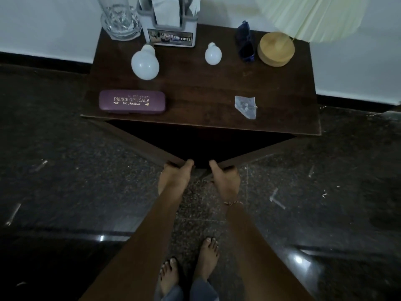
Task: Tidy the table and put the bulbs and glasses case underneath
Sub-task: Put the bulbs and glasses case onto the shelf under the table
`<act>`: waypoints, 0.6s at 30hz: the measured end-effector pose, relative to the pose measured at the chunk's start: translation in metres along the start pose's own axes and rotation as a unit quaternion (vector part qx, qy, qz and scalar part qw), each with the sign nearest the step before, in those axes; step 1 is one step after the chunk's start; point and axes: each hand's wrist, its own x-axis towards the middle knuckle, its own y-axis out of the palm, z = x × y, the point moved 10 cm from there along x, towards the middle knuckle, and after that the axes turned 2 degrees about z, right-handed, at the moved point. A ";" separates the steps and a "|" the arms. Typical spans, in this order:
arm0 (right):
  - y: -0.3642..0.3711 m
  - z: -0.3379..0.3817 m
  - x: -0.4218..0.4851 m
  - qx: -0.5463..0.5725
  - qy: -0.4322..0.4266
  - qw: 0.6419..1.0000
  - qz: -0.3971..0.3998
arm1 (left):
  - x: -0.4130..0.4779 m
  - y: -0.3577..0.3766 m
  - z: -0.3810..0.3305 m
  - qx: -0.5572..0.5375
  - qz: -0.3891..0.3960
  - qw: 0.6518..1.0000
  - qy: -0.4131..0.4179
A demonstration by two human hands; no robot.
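Observation:
A dark wooden table [195, 92] stands against the wall. A large white bulb [145, 63] lies at its back left and a smaller white bulb [213, 54] at the back middle. A purple glasses case [132, 102] marked "Prince Opticals" lies at the front left corner. Below the top, two cabinet doors are swung out toward me. My left hand [174, 175] grips the edge of the left door [138, 140], and my right hand [224, 178] grips the edge of the right door [269, 148]. The space inside is dark.
A glass vase [120, 18] and a white holder [171, 25] with papers stand at the back. A blue object [246, 43], a round wooden lamp base [276, 49], its pale shade [312, 16] and a small clear packet [246, 106] are on the right. My bare feet [188, 263] stand on dark floor.

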 end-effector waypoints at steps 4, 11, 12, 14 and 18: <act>-0.029 -0.020 -0.036 -0.003 -0.027 1.000 0.007 | -0.032 -0.025 0.039 -0.039 0.024 0.999 0.019; -0.092 -0.073 -0.059 -0.114 -0.027 0.993 -0.012 | -0.046 -0.088 0.111 0.117 -0.050 0.992 0.016; -0.099 -0.079 -0.057 -0.131 -0.027 0.991 -0.017 | -0.047 -0.095 0.117 0.137 -0.060 0.989 0.013; -0.110 -0.085 -0.061 -0.156 -0.022 0.987 -0.019 | -0.054 -0.117 0.125 0.166 -0.083 0.982 0.012; -0.118 -0.084 -0.072 -0.174 -0.028 0.984 -0.029 | -0.063 -0.148 0.131 0.203 -0.109 0.972 0.045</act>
